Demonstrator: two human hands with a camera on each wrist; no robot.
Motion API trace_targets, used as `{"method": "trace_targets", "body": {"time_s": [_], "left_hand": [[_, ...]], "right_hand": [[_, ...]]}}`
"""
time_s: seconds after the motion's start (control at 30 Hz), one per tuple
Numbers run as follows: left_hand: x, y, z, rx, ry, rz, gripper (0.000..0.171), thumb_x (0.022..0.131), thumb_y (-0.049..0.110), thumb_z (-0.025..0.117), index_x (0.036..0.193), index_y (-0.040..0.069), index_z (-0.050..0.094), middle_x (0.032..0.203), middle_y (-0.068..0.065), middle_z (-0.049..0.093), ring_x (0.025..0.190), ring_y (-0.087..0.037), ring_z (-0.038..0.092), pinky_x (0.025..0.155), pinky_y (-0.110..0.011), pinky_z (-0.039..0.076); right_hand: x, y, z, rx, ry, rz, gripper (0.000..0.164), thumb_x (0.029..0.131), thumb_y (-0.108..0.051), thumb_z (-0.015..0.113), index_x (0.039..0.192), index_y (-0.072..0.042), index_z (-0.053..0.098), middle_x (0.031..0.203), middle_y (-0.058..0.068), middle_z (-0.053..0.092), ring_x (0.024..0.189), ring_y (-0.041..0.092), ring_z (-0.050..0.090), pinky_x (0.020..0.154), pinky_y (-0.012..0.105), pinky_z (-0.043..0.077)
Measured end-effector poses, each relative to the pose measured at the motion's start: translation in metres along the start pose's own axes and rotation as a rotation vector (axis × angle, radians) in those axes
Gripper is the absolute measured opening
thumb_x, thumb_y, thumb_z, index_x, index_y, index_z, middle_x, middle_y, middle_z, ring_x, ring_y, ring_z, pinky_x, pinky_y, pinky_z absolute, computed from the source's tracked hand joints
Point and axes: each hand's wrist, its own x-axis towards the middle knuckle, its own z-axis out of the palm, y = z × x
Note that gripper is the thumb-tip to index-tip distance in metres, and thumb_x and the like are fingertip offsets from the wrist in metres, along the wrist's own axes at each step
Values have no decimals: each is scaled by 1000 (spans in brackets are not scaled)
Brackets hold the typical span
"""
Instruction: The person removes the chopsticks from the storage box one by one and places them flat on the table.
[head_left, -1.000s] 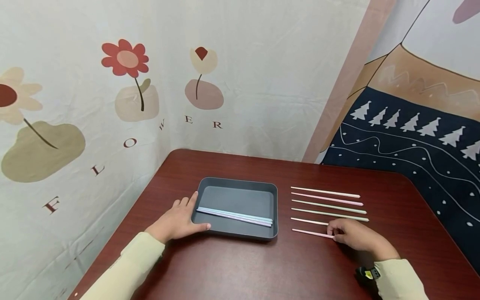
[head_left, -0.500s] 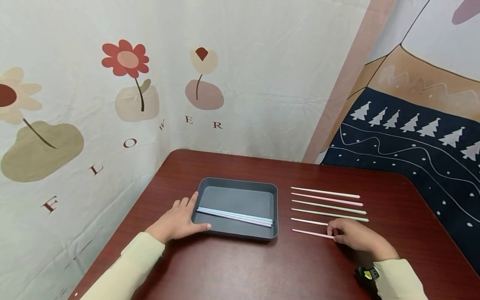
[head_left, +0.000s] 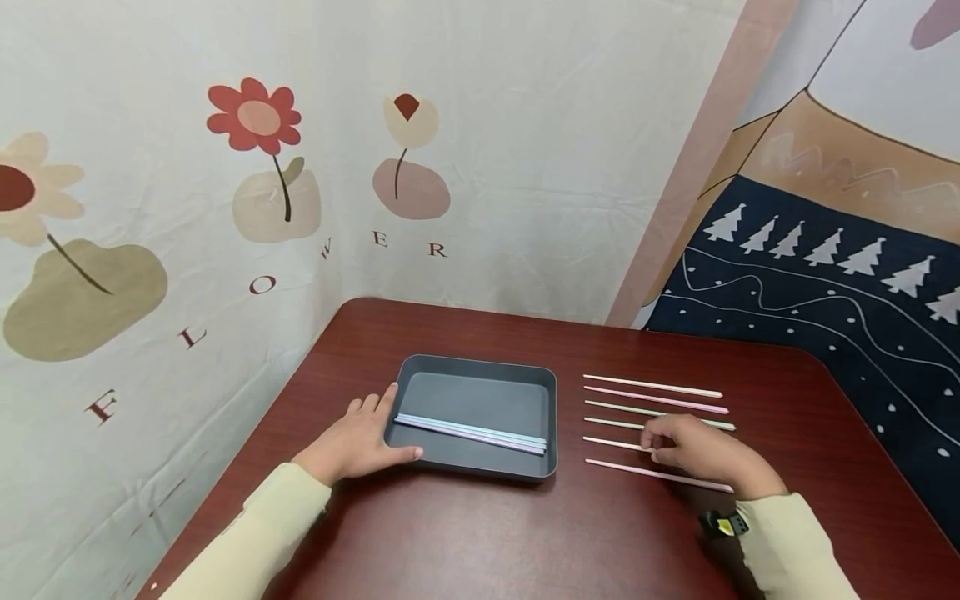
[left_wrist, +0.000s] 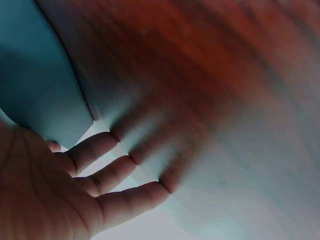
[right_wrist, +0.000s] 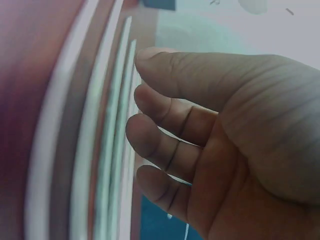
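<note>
My left hand [head_left: 352,442] rests at the left end of a dark grey tray [head_left: 472,387], thumb by the near rim and fingers along the side. Inside the tray lies a bundle of bluish-purple chopsticks [head_left: 471,434]. My right hand [head_left: 701,446] is over the row of chopsticks on the right, fingertips above a white chopstick [head_left: 611,442] whose far part it hides. In the right wrist view its thumb [right_wrist: 185,72] and loosely bent fingers have nothing between them. Nearest me, a pink chopstick [head_left: 637,470] lies uncovered on the table.
Beyond the right hand lie two green chopsticks [head_left: 622,407], a pink chopstick [head_left: 652,399] and a cream chopstick [head_left: 648,384], roughly parallel. All this is on a reddish-brown table [head_left: 480,533]. A printed curtain [head_left: 525,167] hangs behind its back and left edges.
My right hand has left the nearest pink chopstick and shifted away from me and slightly left, over the white one. The left hand and tray stay in place.
</note>
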Motion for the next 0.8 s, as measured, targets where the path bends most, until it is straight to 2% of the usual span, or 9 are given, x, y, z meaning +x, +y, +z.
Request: {"method": "trace_targets", "body": {"time_s": [0.2,0.37,0.5,0.67,0.8], "left_hand": [[-2,1,-2,0,-6,-3,128,71,89,53,156,-2,21,142,-26,44,128,-48,41,97,-57,43],[-2,3,-4,-1,-17,-8,127,72,87,54,156,-2,20,143,-27,43,129,-50,40,97,-58,43],[-2,3,-5,0,-18,-6,127,73,87,55,156,-2,20,142,-27,44,128,-49,41,97,-57,44],[-1,3,-4,1,-18,-11,127,72,87,55,156,-2,20,142,-26,44,128,-48,41,97,-57,44],[-1,1,-3,3,-18,-6,128,71,89,52,156,-2,21,141,-25,45,127,-45,42,96,-56,44]], "right_hand": [[29,-22,-6,-9,-5,-61,16,90,0,68,96,-15,68,91,-8,63,79,7,55,71,30,49],[57,-43,-3,-47,-4,-140,15,90,-2,69,93,-16,70,88,-7,62,78,8,55,71,30,50],[79,-60,-1,-52,-12,-151,14,91,-5,68,90,-19,69,86,-11,58,78,9,54,71,30,49],[105,-79,5,8,-55,-147,12,94,-8,66,94,-19,70,90,-11,60,83,11,56,73,32,49],[126,-89,15,100,-122,-157,9,94,-5,66,98,-12,69,90,-7,60,85,13,55,73,32,49]]}}
